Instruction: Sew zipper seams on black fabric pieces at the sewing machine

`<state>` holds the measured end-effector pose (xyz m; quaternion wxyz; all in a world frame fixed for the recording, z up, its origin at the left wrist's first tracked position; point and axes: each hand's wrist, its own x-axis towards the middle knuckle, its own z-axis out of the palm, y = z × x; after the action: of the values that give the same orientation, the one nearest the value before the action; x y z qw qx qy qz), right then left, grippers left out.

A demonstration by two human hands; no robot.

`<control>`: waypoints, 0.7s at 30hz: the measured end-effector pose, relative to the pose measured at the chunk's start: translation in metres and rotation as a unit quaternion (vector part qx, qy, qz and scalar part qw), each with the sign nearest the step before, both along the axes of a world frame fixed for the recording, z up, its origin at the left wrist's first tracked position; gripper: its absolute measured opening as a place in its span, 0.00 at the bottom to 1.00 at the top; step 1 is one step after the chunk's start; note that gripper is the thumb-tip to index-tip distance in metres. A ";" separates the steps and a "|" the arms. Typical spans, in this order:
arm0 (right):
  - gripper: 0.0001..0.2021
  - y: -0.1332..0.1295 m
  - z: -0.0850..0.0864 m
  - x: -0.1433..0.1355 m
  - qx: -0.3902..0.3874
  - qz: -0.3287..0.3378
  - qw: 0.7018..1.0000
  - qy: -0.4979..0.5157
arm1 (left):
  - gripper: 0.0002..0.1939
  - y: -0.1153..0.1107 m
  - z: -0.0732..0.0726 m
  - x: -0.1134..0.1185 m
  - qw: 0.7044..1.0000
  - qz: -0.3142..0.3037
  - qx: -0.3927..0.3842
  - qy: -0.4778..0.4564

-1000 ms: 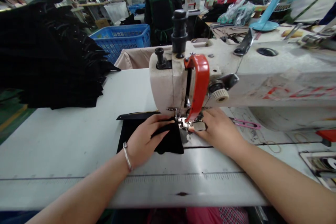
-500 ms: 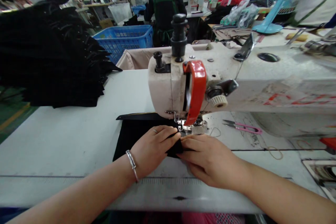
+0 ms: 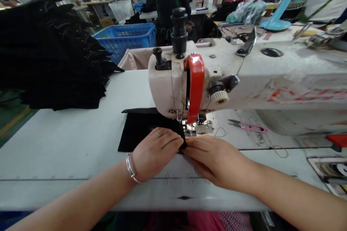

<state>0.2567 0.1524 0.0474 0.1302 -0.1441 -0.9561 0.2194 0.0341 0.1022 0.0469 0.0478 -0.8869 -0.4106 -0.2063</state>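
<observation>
A black fabric piece (image 3: 135, 133) lies flat on the white table, its right edge at the presser foot (image 3: 190, 127) of a sewing machine (image 3: 165, 90). A dark strip (image 3: 141, 110) runs along its far edge. My left hand (image 3: 157, 151), wearing a ring and a silver bracelet, rests on the fabric, its fingers together and gripping near the right edge. Close beside it, my right hand (image 3: 217, 160) pinches the fabric's near right corner just in front of the foot. The fingertips of both hands almost meet, and the thumbs are partly hidden.
Pink-handled thread snips (image 3: 252, 127) lie right of the needle area. A tall pile of black fabric pieces (image 3: 54, 57) stands at the left. Behind the table are a blue basket (image 3: 127, 38) and a person (image 3: 169, 0) seen from behind. A red guard (image 3: 196, 88) fronts the machine head.
The fabric has slid slightly away from me and right relative to the machine, with both hands still at its near right corner. The camera view has shifted a little.
</observation>
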 end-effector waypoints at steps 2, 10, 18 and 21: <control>0.12 -0.002 -0.002 0.003 0.001 -0.007 1.000 0.015 | 0.09 -0.004 -0.002 0.000 1.000 -0.010 0.005 -0.024; 0.13 -0.002 -0.011 0.007 -0.001 -0.021 0.999 0.046 | 0.08 -0.001 -0.007 -0.007 0.992 -0.003 -0.077 -0.098; 0.13 0.000 -0.014 -0.002 0.054 -0.038 0.998 -0.003 | 0.08 -0.002 -0.001 -0.009 0.967 0.065 -0.107 -0.220; 0.12 0.003 -0.019 -0.005 0.079 -0.040 0.996 0.006 | 0.13 -0.010 -0.005 -0.020 0.989 0.012 -0.078 -0.126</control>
<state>0.2515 0.1555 0.0282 0.1559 -0.1706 -0.9630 0.1387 0.0145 0.0924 0.0415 -0.0708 -0.8499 -0.4388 -0.2830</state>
